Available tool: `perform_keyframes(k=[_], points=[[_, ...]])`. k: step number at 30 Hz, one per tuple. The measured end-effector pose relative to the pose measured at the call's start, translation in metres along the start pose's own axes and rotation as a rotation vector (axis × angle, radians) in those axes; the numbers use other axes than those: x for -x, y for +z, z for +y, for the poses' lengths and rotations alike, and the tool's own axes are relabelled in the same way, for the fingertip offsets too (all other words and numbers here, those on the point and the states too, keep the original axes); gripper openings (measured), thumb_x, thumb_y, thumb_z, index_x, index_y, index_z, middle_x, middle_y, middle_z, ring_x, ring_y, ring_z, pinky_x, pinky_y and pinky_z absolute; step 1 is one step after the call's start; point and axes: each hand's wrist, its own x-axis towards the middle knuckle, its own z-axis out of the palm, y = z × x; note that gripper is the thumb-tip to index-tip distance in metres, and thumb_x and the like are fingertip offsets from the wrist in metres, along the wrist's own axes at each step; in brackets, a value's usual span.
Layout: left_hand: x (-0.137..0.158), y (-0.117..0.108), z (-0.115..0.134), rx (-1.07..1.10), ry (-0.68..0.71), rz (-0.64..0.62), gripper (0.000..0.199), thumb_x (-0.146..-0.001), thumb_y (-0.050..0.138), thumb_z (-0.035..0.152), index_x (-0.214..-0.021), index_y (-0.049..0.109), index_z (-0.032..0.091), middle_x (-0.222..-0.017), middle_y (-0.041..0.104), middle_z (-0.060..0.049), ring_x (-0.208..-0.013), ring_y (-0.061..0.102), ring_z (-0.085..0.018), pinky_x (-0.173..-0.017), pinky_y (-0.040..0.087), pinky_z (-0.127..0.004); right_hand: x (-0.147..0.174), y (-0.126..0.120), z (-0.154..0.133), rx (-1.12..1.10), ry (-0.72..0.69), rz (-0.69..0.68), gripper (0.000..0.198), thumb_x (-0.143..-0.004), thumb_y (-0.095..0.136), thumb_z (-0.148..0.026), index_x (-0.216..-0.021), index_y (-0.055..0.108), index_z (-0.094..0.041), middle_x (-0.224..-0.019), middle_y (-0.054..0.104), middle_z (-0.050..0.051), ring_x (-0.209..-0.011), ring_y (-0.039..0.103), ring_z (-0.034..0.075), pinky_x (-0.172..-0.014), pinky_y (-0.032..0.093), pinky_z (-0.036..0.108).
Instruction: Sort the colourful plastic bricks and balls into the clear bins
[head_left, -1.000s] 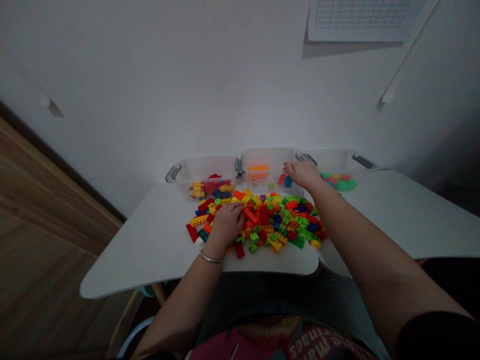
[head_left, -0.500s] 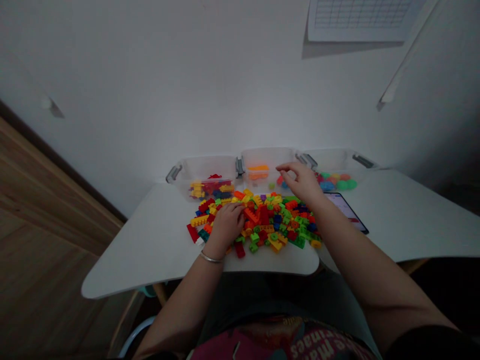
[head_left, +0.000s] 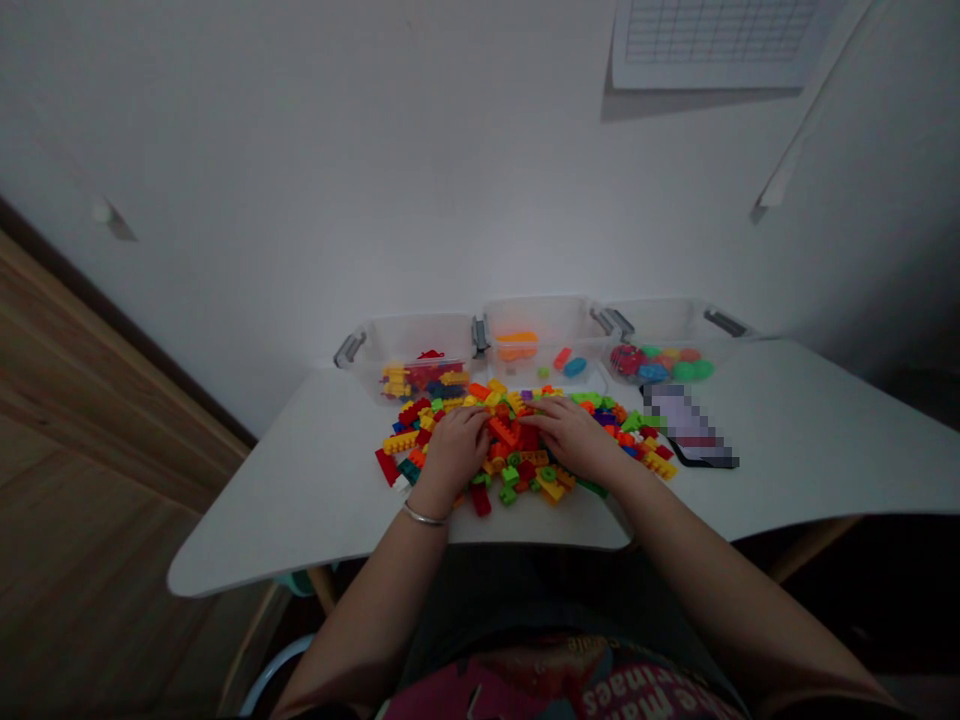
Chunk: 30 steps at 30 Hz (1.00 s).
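Observation:
A heap of colourful toy building blocks (head_left: pixel 512 474) in red, yellow, orange, green and blue lies on the white table. On the left part of the heap rests my left hand (head_left: pixel 455 447), a bangle at its wrist, its fingers loosely bent over the blocks. My right hand (head_left: pixel 576 438) reaches over the heap's right half, fingers stretched toward the middle near a red block (head_left: pixel 528 438). Neither hand visibly grips a block, though some fingertips are hard to make out among the pieces.
Behind the heap stand a left clear bin (head_left: pixel 420 335) with red, yellow and blue pieces, a middle bin (head_left: pixel 551 318) with a few pieces, and a right bin (head_left: pixel 664 318) with rounded colourful ones. A phone (head_left: pixel 690 428) lies right of the heap on the table (head_left: pixel 300 480).
My right hand has come down and toward me, from above the middle bin onto the heap. Blocks at the heap's right edge lie differently. My left hand stays in place.

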Motion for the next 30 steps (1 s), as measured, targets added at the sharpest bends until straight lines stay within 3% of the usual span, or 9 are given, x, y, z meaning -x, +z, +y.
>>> perform_keyframes(k=[5,19,25,30], points=[[0.000,0.002,-0.001,-0.002,0.020,0.007,0.026,-0.087,0.055,0.015,-0.110,0.067,0.016,-0.115,0.069,-0.009,-0.109,0.061,-0.024,-0.100,0.050,-0.041,-0.005,0.000,0.002,-0.035,-0.013,-0.033,0.033,-0.092,0.052,-0.028,-0.122,0.065,-0.022,-0.126,0.065,0.008,-0.125,0.050,0.026,-0.110,0.037,0.046],[0.000,0.004,-0.001,0.009,0.011,0.008,0.027,-0.086,0.056,0.015,-0.111,0.067,0.016,-0.116,0.069,-0.009,-0.110,0.060,-0.024,-0.101,0.049,-0.043,-0.004,0.007,0.003,-0.087,0.085,-0.035,0.056,-0.078,0.071,-0.033,-0.130,0.057,-0.018,-0.132,0.060,0.012,-0.126,0.049,0.028,-0.110,0.036,0.047],[0.000,0.001,0.000,0.009,0.014,0.011,0.027,-0.086,0.056,0.015,-0.110,0.068,0.017,-0.114,0.069,-0.010,-0.109,0.061,-0.024,-0.099,0.050,-0.043,-0.003,0.010,0.006,-0.143,0.102,0.092,0.053,-0.077,0.072,-0.033,-0.127,0.057,-0.019,-0.124,0.063,0.012,-0.117,0.055,0.028,-0.103,0.043,0.047],[0.000,0.002,0.000,0.008,0.006,0.004,0.027,-0.086,0.056,0.016,-0.110,0.068,0.017,-0.114,0.069,-0.009,-0.109,0.061,-0.024,-0.100,0.050,-0.043,-0.009,0.011,0.010,-0.318,0.201,0.343,0.047,-0.078,0.067,-0.033,-0.123,0.058,-0.019,-0.119,0.063,0.012,-0.112,0.058,0.026,-0.099,0.047,0.045]])
